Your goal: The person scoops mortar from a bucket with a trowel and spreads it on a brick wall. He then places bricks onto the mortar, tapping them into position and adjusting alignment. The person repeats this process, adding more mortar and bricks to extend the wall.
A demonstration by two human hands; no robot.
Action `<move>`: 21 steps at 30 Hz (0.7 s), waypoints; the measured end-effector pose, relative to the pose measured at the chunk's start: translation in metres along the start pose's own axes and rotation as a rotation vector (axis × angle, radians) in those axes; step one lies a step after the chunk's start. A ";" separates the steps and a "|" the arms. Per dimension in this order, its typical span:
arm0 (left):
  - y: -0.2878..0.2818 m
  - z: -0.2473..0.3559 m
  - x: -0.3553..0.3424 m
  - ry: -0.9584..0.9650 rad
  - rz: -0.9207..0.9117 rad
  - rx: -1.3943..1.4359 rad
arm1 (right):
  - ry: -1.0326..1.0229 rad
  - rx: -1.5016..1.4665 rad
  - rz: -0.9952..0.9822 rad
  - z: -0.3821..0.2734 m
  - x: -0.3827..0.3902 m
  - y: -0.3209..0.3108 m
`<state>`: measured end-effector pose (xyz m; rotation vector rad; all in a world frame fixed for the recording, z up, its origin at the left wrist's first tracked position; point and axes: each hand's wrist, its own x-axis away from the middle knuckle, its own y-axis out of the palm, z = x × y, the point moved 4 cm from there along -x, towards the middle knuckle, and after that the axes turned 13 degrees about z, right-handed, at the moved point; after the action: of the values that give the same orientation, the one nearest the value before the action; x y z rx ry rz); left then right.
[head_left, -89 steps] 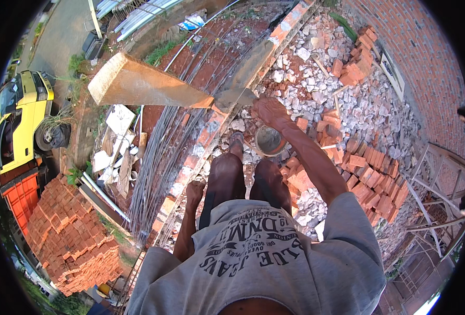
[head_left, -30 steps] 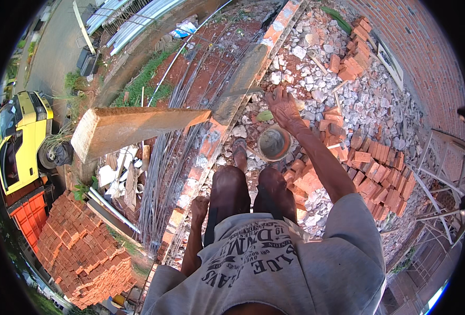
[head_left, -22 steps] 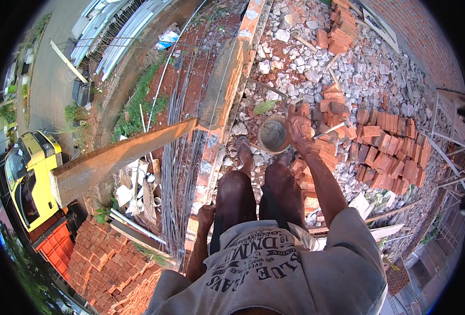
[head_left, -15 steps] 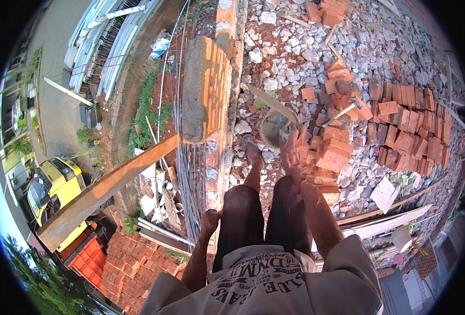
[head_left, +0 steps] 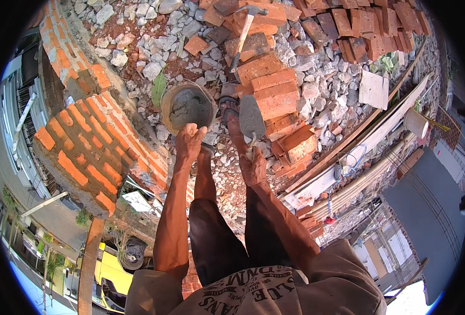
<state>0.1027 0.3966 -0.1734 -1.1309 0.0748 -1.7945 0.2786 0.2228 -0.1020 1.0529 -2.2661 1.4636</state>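
Observation:
My left hand (head_left: pixel 191 139) is closed on the near rim of a round bucket (head_left: pixel 210 103). Wet grey mortar (head_left: pixel 184 111) lies in the bucket. In my right hand (head_left: pixel 253 167) is a trowel (head_left: pixel 252 118), gripped by its handle, its grey blade pointing away from me. The blade is just left of the stacked bricks (head_left: pixel 277 94), over my foot's right side; whether it touches them I cannot tell. A hammer (head_left: pixel 243 38) with a pale handle lies on the bricks farther off.
To the left rises a brick wall section (head_left: pixel 80 152) with mortar on its face. A green leaf (head_left: pixel 159 89) lies beside the bucket. Broken stones (head_left: pixel 190 31) cover the ground. More bricks (head_left: pixel 364 26) are piled at far right, near long boards (head_left: pixel 348 157).
My view has turned to the right. My left hand has gone from beside my leg to the bucket's rim. My right hand has moved away from the bucket, with the trowel.

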 end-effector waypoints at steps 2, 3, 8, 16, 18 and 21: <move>0.057 0.048 -0.028 0.078 -0.028 0.089 | 0.027 0.038 0.149 0.032 0.000 -0.030; 0.087 0.070 -0.038 0.143 -0.057 0.097 | 0.018 0.012 0.158 0.046 -0.001 -0.046; 0.196 0.116 -0.027 0.168 -0.042 -0.046 | 0.183 0.133 0.124 0.089 -0.010 -0.099; 0.167 0.173 0.045 0.559 0.160 -0.388 | 0.373 -0.107 -0.279 0.066 -0.020 -0.136; 0.136 0.190 0.061 0.582 0.120 -0.413 | 0.243 -0.115 -0.304 0.045 -0.020 -0.150; 0.063 0.202 0.106 0.636 0.022 -0.497 | 0.505 -0.361 -0.555 0.009 -0.005 -0.157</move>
<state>0.2812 0.3670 -0.0207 -0.8275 0.9465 -2.1143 0.3906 0.1798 -0.0006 0.9546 -1.6223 0.9134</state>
